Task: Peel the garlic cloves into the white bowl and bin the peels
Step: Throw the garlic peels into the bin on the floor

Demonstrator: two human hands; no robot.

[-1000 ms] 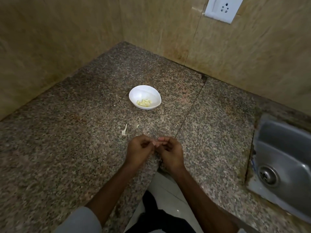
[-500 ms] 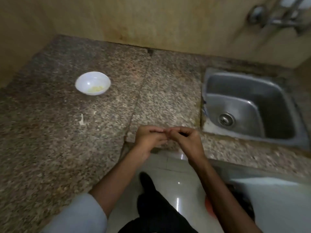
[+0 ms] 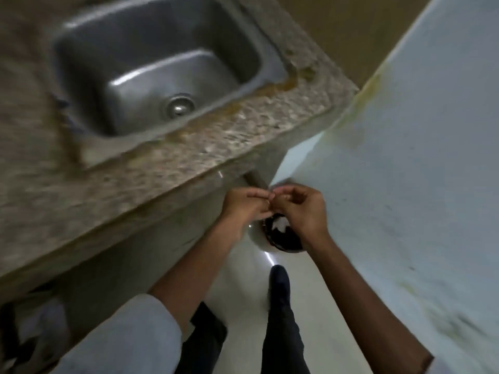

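My left hand (image 3: pixel 244 205) and my right hand (image 3: pixel 299 209) meet fingertip to fingertip above a dark bin (image 3: pixel 282 236) on the floor. The fingers of both hands are curled and pinch something small between them, probably garlic peel or a clove; it is too small and blurred to tell which. White scraps (image 3: pixel 280 225) lie inside the bin. The white bowl is out of view.
The steel sink (image 3: pixel 151 66) is set in the granite counter (image 3: pixel 189 147) at upper left. A white wall or appliance side (image 3: pixel 405 184) rises on the right. My dark trouser legs and a foot (image 3: pixel 279 284) stand on the pale floor below the hands.
The view has swung right and down from the counter and bowl to the floor bin beside the sink. Both hands stayed together and now hover over the bin.
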